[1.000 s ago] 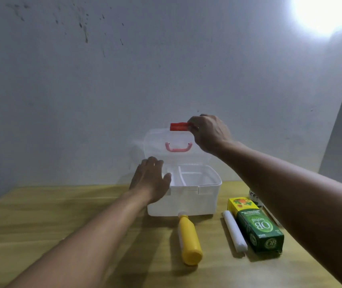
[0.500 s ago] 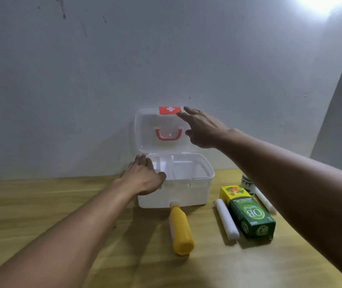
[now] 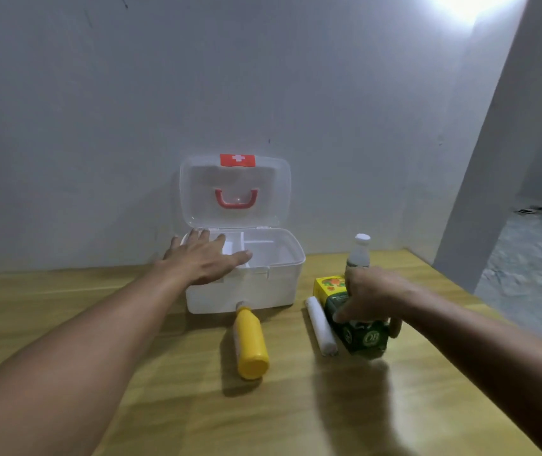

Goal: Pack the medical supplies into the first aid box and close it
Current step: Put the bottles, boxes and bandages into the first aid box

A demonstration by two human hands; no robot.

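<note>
Box (image 3: 246, 291) mouth open, right compartment free; left hand (image 3: 203, 258) covers left compartment; lid (image 3: 235, 192) blocks rear.

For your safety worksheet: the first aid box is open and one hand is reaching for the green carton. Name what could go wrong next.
1. The right hand over the green carton could knock over the upright bottle just behind it.
2. The yellow bottle lies on its side and might roll.

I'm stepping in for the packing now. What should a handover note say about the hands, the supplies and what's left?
Left hand: flat, open on the first aid box rim.
Right hand: fingers closing over the green carton; grip unclear.
On the table: yellow bottle, white roll, yellow box, small white-capped bottle.
Done: lid open.
Left: pack everything, close lid.
</note>
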